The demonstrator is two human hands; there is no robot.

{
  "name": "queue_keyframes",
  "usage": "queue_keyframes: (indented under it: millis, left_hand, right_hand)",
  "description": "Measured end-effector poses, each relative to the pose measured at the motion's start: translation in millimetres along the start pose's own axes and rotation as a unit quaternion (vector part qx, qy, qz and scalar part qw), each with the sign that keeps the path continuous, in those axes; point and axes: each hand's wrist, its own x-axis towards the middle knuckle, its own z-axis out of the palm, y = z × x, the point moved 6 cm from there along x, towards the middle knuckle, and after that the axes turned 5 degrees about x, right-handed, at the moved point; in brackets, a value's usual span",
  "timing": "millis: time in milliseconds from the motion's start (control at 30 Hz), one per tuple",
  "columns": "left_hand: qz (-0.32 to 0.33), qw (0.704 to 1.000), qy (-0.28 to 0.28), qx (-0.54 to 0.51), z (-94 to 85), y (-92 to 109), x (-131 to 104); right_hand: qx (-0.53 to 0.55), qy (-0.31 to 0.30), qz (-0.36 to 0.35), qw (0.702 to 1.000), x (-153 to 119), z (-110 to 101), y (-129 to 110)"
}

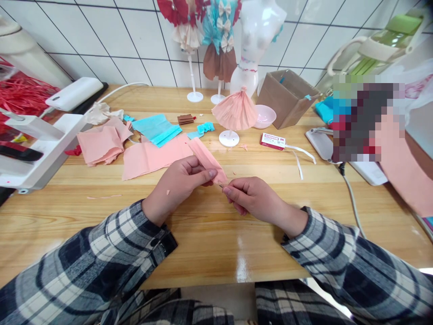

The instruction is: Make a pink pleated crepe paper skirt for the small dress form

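Note:
My left hand (184, 183) pinches a folded strip of pink crepe paper (207, 155) near its lower end, thumb on top. Close beside it, my right hand (253, 196) is closed with thumb and finger on a small thin metal piece that touches the strip's lower end; its kind is too small to make out. Behind my left hand lies a larger sheet of pink crepe paper (152, 155), with blue crepe paper (157, 128) partly over it. A small white mannequin (250, 54) with a pleated pink paper skirt (235, 110) stands beyond my hands.
Two dressed paper figures (219, 61) on white stands line the tiled wall. A cardboard box (286, 99), a pink bowl (264, 116) and a small printed box (272, 141) sit at the back right. At the left is a white holder (43, 144); folded pink paper (101, 144) lies near it.

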Motion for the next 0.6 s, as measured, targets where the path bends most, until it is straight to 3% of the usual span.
queue_keyframes:
  millis: [200, 333, 600]
  left_hand:
    - [-0.030, 0.994, 0.014, -0.107, 3.2, -10, 0]
    - [-0.052, 0.981, 0.002, -0.189, 15.5, -15, -5]
    - [-0.063, 0.971, -0.003, -0.232, 24.1, -15, -10]
  right_hand:
    - [-0.010, 0.037, -0.041, 0.998, 0, -1, 0]
    - [0.000, 0.043, -0.061, 0.997, -1, 3, -2]
    - [0.040, 0.053, -0.048, 0.997, 0, 4, -1]
